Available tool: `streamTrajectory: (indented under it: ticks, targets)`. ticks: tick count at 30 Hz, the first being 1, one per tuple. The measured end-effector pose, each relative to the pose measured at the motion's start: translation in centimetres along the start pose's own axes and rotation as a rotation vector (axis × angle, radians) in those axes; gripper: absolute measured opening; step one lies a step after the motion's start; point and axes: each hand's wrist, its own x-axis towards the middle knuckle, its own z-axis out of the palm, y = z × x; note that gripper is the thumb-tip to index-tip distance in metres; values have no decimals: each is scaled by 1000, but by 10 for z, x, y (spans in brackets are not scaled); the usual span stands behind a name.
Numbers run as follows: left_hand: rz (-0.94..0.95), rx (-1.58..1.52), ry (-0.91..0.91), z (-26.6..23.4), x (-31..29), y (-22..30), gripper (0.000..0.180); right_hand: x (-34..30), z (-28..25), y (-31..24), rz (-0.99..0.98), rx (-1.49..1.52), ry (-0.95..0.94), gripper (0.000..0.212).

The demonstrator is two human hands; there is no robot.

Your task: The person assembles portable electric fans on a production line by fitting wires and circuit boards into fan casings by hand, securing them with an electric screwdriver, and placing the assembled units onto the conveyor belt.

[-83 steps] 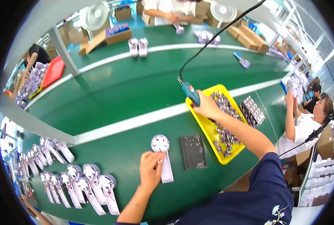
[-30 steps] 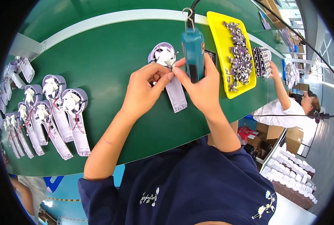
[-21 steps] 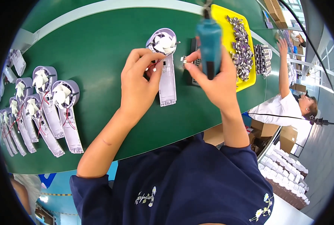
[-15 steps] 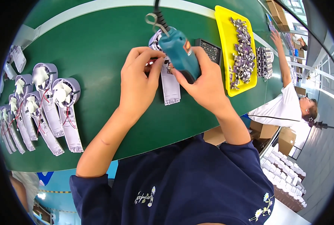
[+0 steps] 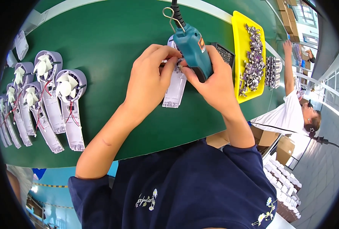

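My right hand (image 5: 219,82) is wrapped round a teal electric screwdriver (image 5: 194,47), its hook and black cable at the upper end. The tool slants across the palm, and the thumb and fingertip reach a small metallic part (image 5: 179,68) over a pale lilac fan housing (image 5: 174,93). On the other side of that housing, my left hand (image 5: 148,80) is closed, its thumb and forefinger pinched near the same part. Whatever the left fingertips hold is mostly hidden. The housing lies on the green table, its round end partly behind the screwdriver.
Several lilac housings with white fan blades (image 5: 66,86) and red wires lie at the left. To the right are a black bit-like grid box (image 5: 224,55), a yellow tray (image 5: 237,57) of small metallic circuit parts and a stacked row of parts (image 5: 273,72). A person in white (image 5: 280,114) reaches across the table beyond.
The view has shifted slightly, moving the tray rightward in the picture. My left fingertips have come closer to the right thumb over the housing. The screwdriver stays in my right hand.
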Motion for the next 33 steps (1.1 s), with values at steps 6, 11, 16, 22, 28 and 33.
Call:
streamTrajectory:
  ticks: [6,11,16,22,28,33]
  targets:
    - [-8,13,-8,-1,0,-1,10,-1,0,-6,88,64,-7,30]
    - [-27,8,-20,-1,1,3,9,-2,3,-2,72,79,14,29]
    - [-18,26,-32,-2,1,2,10,-4,5,-6,116,70,-2,29]
    - [-28,35,-56,-5,0,2,10,-4,7,-8,152,60,-2,30]
    - [31,163,-117,-7,2,8,13,-2,-5,-12,187,44,-58,34]
    - [88,244,-203,-7,2,18,21,-6,-17,-2,138,109,-107,36]
